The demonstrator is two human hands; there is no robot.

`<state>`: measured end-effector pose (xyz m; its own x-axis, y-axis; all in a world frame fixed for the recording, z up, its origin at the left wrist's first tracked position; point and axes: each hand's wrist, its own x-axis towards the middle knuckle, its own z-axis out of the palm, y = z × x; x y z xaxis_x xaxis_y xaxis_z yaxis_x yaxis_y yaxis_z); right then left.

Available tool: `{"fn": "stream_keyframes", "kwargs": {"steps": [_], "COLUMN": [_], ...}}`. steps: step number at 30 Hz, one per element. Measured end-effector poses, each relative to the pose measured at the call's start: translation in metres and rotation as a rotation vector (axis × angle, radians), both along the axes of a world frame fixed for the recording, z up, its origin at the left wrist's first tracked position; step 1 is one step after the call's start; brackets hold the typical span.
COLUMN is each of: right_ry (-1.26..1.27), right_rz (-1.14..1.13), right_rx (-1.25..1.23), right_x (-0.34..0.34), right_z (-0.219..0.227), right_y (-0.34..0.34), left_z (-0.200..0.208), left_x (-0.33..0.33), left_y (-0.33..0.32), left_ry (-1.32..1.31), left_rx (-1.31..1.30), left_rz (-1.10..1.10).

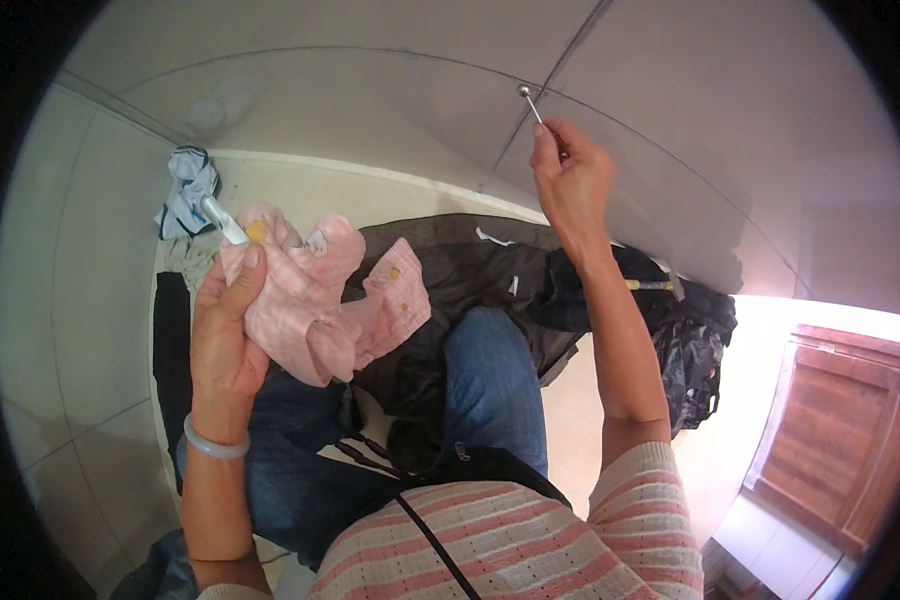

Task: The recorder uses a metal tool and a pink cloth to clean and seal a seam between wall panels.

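My left hand (pixel 232 330), wearing a pale bangle on its wrist, grips a crumpled pink checked cloth (pixel 305 315) with small yellow patches; it looks like a small garment. A shiny whitish strip (pixel 222 218) sticks up past the thumb at the cloth's upper left; I cannot tell what it is. Raised at the upper right, my right hand (pixel 575 180) pinches a thin metal stick (pixel 535 106) with a small round shiny end. That end shows against the grey tiled wall; whether it touches is unclear. The two hands are well apart.
Dark clothing (pixel 420 270) lies on the floor before my knees, with white scraps on it. A yellow-handled tool (pixel 652 285) rests on dark cloth at right, above a black plastic bag (pixel 692 370). Light cloth (pixel 190 190) lies in the left corner. A wooden door (pixel 835 430) stands right.
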<state>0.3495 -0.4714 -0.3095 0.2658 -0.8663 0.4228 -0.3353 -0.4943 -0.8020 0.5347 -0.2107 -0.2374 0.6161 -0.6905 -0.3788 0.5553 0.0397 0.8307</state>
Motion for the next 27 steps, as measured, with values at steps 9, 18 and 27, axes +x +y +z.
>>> {"fn": "stream_keyframes", "kwargs": {"steps": [9, 18, 27], "right_ry": [0.021, 0.026, -0.097], "right_rz": [-0.001, -0.051, -0.063], "right_rx": [-0.011, -0.024, -0.034], "right_x": [0.004, -0.014, -0.022], "right_z": [-0.001, -0.004, -0.003], "right_y": [-0.009, -0.013, 0.004], "left_z": [0.001, -0.002, 0.001], "left_x": [0.002, 0.003, -0.001], "left_y": [0.000, -0.004, -0.005], "left_ry": [0.009, -0.007, -0.014], "left_rx": [-0.016, 0.009, 0.016], "left_rz": [0.000, -0.009, -0.009]}}
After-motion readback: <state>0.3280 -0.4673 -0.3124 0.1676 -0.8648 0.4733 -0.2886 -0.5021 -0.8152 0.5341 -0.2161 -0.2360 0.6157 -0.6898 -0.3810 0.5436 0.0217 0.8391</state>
